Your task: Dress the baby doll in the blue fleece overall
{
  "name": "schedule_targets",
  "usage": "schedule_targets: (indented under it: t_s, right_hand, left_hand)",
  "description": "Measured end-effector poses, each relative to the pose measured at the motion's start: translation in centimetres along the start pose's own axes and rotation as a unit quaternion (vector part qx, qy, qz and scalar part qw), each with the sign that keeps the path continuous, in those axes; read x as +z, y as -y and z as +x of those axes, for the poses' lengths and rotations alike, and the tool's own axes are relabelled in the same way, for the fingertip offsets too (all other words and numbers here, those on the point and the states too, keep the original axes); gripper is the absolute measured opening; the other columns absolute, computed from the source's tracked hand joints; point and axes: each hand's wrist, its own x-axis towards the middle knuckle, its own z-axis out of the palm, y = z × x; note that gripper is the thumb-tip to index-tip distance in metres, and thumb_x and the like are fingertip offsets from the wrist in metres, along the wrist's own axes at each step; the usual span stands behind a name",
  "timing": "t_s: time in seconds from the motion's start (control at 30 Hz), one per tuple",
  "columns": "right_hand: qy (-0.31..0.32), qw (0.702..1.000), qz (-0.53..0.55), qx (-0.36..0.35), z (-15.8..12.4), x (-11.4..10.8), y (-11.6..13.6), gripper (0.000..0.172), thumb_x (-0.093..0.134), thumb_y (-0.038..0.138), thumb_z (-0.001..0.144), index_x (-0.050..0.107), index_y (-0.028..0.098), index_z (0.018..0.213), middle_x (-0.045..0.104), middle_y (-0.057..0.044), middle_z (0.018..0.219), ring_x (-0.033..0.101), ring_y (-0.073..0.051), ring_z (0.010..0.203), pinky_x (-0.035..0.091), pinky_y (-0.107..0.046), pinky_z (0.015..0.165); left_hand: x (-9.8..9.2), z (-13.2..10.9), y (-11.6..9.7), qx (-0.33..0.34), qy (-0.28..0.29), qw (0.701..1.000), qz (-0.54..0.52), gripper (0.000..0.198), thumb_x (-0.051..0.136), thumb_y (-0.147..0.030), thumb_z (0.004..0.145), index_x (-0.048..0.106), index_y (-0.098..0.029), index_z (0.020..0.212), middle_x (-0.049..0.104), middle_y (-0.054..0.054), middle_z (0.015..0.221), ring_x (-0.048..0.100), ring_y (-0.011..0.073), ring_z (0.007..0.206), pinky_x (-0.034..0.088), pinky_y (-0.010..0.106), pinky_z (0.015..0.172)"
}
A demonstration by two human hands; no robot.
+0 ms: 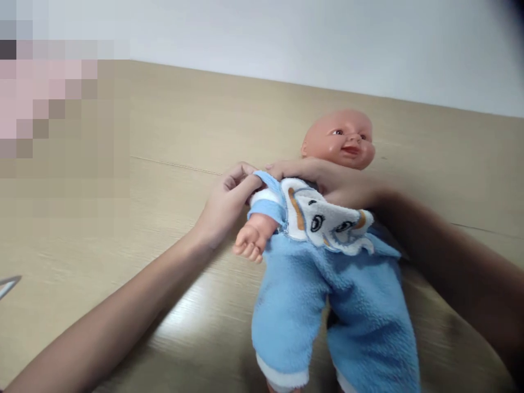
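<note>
A bald plastic baby doll [338,139] lies on its back, its head away from me. It wears fuzzy blue trousers [295,305] with white cuffs and a blue-and-white top whose white front [327,218] carries an embroidered cartoon face. My left hand [229,202] pinches the blue edge of the top near the doll's shoulder, above the sleeve [268,204]. The doll's small fist [251,240] sticks out of that sleeve. My right hand [327,177] reaches across the chest below the chin, its fingers at the same shoulder edge. The doll's other arm is hidden.
The doll rests on a light wooden table [164,131] with thin seam lines. A pale wall [286,43] stands behind it. At the left edge the tip of a thin white object [9,284] shows. The upper left corner is pixelated.
</note>
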Motion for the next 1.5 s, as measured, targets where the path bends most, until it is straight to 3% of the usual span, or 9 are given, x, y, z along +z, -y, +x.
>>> schedule_targets:
  t_s: [0.13,0.23,0.43,0.57,0.7,0.93,1.17,1.33,1.5]
  right_hand:
    - [0.053,0.987,0.125,0.083,0.5,-0.6,1.8,0.029,0.06,0.04,0.105,0.082,0.024,0.113,0.082,-0.005,0.123,0.072,-0.027,0.127,0.054,-0.037,0.117]
    - [-0.012,0.976,0.137,0.17,0.9,0.1,3.2,0.033,0.059,0.049,0.108,0.081,0.025,0.103,0.083,-0.004,0.114,0.074,-0.024,0.114,0.056,-0.034,0.108]
    - [-0.209,0.952,-0.066,0.212,1.3,2.9,4.4,0.029,0.059,0.043,0.112,0.072,0.024,0.093,0.078,-0.004,0.091,0.068,-0.023,0.082,0.052,-0.036,0.078]
    - [-0.28,0.874,-0.33,0.221,0.3,3.8,4.9,0.022,0.057,0.033,0.11,0.073,0.023,0.1,0.08,-0.009,0.102,0.069,-0.029,0.095,0.046,-0.043,0.084]
    - [-0.264,0.855,-0.37,0.251,-0.2,3.9,4.6,0.024,0.053,0.032,0.112,0.068,0.021,0.096,0.08,-0.015,0.107,0.069,-0.031,0.096,0.044,-0.044,0.084]
    - [-0.292,0.862,-0.298,0.286,0.8,3.4,2.6,0.021,0.059,0.019,0.103,0.074,0.015,0.117,0.082,-0.015,0.112,0.072,-0.028,0.097,0.049,-0.037,0.084]
    - [-0.268,0.808,-0.426,0.307,-0.1,4.3,3.4,0.028,0.057,0.036,0.111,0.073,0.013,0.115,0.081,-0.023,0.107,0.075,-0.04,0.103,0.056,-0.05,0.092]
    - [-0.222,0.775,-0.477,0.35,-0.1,4.3,4.9,0.028,0.056,0.026,0.111,0.072,0.007,0.124,0.079,-0.026,0.111,0.076,-0.045,0.109,0.059,-0.055,0.099]
    - [-0.178,0.763,-0.48,0.393,0.3,3.8,5.8,0.031,0.05,0.02,0.112,0.071,0.003,0.126,0.078,-0.033,0.119,0.077,-0.046,0.111,0.059,-0.05,0.09]
  left_hand:
    - [-0.9,0.5,-0.2,-0.045,0.06,0.997,-0.004,0.026,0.073,-0.029,0.096,0.061,-0.02,0.075,0.054,-0.001,0.08,0.052,0.0146,0.079,0.047,0.023,0.07]
    - [-1.6,0.9,-0.5,-0.083,0.089,0.993,-0.003,0.023,0.072,-0.032,0.099,0.066,-0.02,0.08,0.062,0.001,0.088,0.06,0.0156,0.087,0.052,0.023,0.077]
    - [-2.0,1.8,0.6,-0.133,0.133,0.98,-0.066,0.027,0.084,-0.043,0.099,0.076,-0.018,0.094,0.074,0.004,0.095,0.067,0.015,0.085,0.054,0.025,0.076]
    - [-1.5,1.4,1.3,-0.123,0.12,0.98,-0.101,0.025,0.088,-0.038,0.098,0.074,-0.018,0.097,0.07,0.001,0.089,0.063,0.0127,0.075,0.05,0.024,0.066]
    - [-1.4,1.3,1.6,-0.061,0.121,0.989,-0.064,0.023,0.086,-0.034,0.099,0.069,-0.018,0.099,0.068,-0.002,0.089,0.059,0.0101,0.072,0.048,0.021,0.064]
    - [-0.3,5.2,3.2,-0.114,0.166,0.976,-0.081,0.032,0.094,-0.03,0.08,0.067,-0.018,0.092,0.065,-0.003,0.081,0.06,0.0128,0.071,0.047,0.024,0.064]
    - [0.7,8.2,3.5,-0.159,0.258,0.952,-0.047,0.02,0.085,-0.028,0.078,0.075,-0.016,0.089,0.068,0.001,0.082,0.062,0.0171,0.072,0.053,0.03,0.069]
    - [0.4,7.5,1.8,-0.152,0.259,0.954,-0.008,0.022,0.084,-0.034,0.084,0.076,-0.018,0.099,0.072,0.003,0.092,0.067,0.0198,0.08,0.053,0.032,0.07]
    - [-0.3,4.4,-0.8,-0.053,0.192,0.956,0.217,0.048,0.089,-0.06,0.09,0.073,-0.02,0.111,0.074,0.006,0.098,0.067,0.0225,0.082,0.047,0.031,0.065]
